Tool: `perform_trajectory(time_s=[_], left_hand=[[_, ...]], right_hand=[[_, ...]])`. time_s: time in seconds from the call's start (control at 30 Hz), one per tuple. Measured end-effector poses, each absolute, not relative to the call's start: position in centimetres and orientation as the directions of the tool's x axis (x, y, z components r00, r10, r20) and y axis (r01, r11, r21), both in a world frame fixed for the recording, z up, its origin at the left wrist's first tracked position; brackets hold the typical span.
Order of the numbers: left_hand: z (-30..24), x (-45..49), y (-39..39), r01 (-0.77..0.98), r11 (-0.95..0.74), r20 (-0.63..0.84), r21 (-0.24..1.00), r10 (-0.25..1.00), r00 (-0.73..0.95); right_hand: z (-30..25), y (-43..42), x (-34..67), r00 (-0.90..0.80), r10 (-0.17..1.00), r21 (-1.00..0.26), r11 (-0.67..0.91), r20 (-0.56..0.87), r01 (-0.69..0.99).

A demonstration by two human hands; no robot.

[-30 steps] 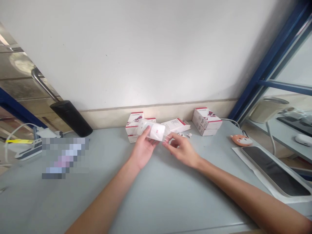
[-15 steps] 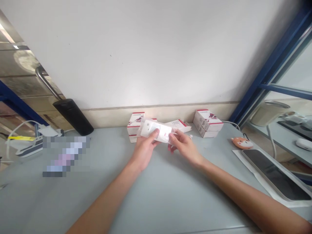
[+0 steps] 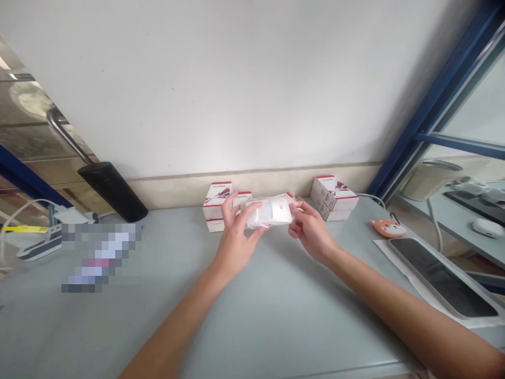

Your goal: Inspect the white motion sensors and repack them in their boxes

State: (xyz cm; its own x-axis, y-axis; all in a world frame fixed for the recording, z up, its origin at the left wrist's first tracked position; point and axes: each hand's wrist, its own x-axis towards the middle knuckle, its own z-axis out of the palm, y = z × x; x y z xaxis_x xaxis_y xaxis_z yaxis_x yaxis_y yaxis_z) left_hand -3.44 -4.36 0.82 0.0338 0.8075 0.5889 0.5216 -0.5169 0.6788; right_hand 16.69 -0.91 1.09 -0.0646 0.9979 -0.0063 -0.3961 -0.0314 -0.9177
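Observation:
A white device in a clear plastic bag [image 3: 272, 211] is held above the table between my two hands. My left hand [image 3: 236, 234] grips its left end with the thumb and some fingers, another finger raised. At the other end my right hand [image 3: 310, 227] pinches the bag's edge. Just behind the left hand stand white boxes with red trim [image 3: 215, 205], stacked. An open white carton [image 3: 290, 197] lies behind the bag, mostly covered by it. What exactly the device is cannot be made out.
More red-trimmed white boxes [image 3: 335, 199] stand against the wall on the right. An orange animal-face case [image 3: 389, 228] and a phone-like black slab [image 3: 442, 276] on white paper lie further right. To the left are a black cylinder [image 3: 114, 190], a power strip [image 3: 39, 245] and a blurred-out item.
The bagged device has shifted right and turned more level. My left hand has changed its hold, a finger now lifted; my right hand has moved slightly right with the bag.

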Motion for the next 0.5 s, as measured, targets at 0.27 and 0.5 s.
perform_trajectory(time_s=[0.27, 0.5], left_hand=[[0.7, -3.9, -4.2, 0.523, -0.459, 0.479, 0.719, 0.872, 0.107], [1.0, -3.7, -4.2, 0.123, -0.045, 0.039, 0.991, 0.998, 0.055]], right_hand=[[1.2, -0.1, 18.2, -0.065, 0.904, -0.877, 0.426, 0.423, 0.221], [0.3, 0.5, 18.7, -0.247, 0.869, -0.738, 0.494, 0.428, 0.460]])
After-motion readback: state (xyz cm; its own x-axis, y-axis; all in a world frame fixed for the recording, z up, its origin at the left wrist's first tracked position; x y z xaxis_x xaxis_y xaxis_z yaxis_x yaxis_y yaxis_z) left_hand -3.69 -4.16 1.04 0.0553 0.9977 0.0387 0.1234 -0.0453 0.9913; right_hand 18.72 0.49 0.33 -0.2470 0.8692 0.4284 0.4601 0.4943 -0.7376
